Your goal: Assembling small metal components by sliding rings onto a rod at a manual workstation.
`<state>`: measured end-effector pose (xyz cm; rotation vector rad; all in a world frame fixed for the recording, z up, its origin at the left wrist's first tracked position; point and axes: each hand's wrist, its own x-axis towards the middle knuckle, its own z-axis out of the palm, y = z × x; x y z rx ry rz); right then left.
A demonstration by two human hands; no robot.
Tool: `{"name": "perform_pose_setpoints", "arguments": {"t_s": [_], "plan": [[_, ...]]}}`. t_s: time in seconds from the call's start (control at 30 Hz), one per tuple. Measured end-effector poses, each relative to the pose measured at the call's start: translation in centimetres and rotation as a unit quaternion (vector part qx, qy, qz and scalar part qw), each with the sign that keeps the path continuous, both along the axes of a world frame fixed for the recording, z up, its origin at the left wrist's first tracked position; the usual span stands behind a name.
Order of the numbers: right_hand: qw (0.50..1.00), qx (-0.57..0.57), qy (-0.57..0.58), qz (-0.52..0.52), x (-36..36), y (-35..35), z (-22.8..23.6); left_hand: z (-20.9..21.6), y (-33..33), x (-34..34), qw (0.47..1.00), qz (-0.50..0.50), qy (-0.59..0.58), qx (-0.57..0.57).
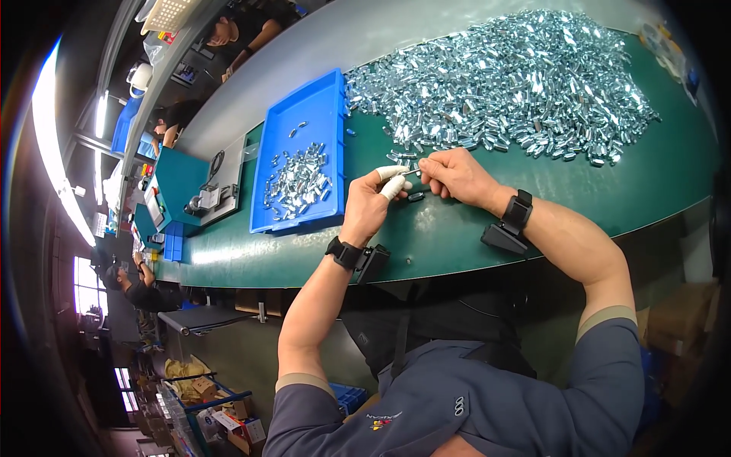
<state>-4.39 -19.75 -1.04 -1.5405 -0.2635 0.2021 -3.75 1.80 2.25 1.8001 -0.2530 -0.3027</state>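
Note:
My left hand (368, 204), with white coverings on thumb and forefinger, is closed in a pinch over the green table. Beside it, my right hand (461, 178) is also pinched, its fingertips almost meeting the left ones. A thin, dark, rod-like metal piece (412, 172) spans the gap between them; its far ends are hidden by the fingers. Just below the hands lies a small shiny metal part (416, 196). A few more loose metal parts (403, 161) rest right behind the fingertips.
A large heap of shiny metal parts (518, 84) covers the far right of the green table (472, 244). On the left stands a blue tray (297, 107) holding a smaller pile of parts (301, 181). Farther left sits a teal machine (183, 186). Several people work beyond.

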Motion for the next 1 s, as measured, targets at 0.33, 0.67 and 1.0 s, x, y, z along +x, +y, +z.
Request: {"name": "perform_pose_setpoints", "arguments": {"t_s": [0.33,0.67,1.0], "plan": [[0.999,-0.010,0.014,0.037,-0.7,0.4,0.3,0.6,-0.6,-0.6,0.998,-0.043,-0.038,0.040],[0.999,0.022,-0.001,-0.045,0.0,-0.4,-0.4,3.8,6.5,0.4,0.950,0.053,-0.212,0.221],[0.994,0.071,0.005,-0.088,0.8,0.1,-0.1,3.3,1.8,-0.7,0.847,-0.087,-0.408,0.329]]}}
